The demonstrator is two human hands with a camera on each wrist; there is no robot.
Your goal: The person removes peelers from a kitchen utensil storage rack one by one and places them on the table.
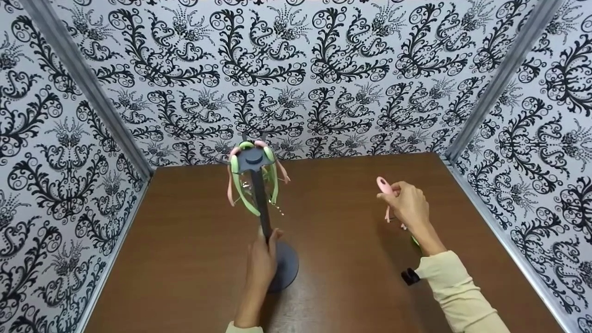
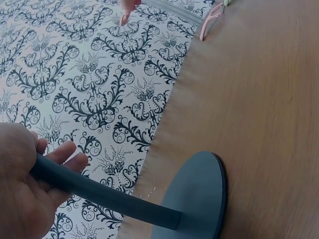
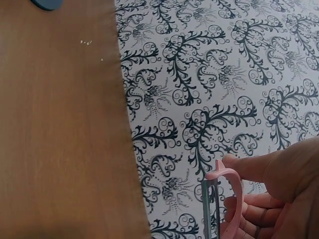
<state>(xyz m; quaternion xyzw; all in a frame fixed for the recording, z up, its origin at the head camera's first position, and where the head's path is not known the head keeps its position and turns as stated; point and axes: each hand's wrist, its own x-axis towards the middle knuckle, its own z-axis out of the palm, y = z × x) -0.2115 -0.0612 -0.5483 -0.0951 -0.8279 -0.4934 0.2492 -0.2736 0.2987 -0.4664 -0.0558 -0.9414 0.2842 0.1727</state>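
- the work looked partly done, by my judgement: several slim utensils with light green and pink handles [image 1: 235, 165] hung around the top of the dark grey upright stand with a round base [image 1: 262, 203]; exactly how many could not be told, since they overlapped
- what seemed left was the pink peeler-like tool with a slotted metal blade [image 1: 385, 186], held well apart from the stand to its right, and perhaps the small green object [image 1: 415, 242], mostly hidden below the right wrist
- the right hand [image 1: 410, 203] was closed in a pinch on the pink tool, thumb against fingers, the holed handle end poking up past the fingertips; in the right wrist view the metal blade faced away from the palm
- the left hand [image 1: 261, 261] was curled around the lower post of the stand, and in the left wrist view the post lay across its palm with the fingers loosely bent about it
- the stand's base rested on the brown wood-look counter [image 1: 342, 240], and the pink tool was held over that same surface
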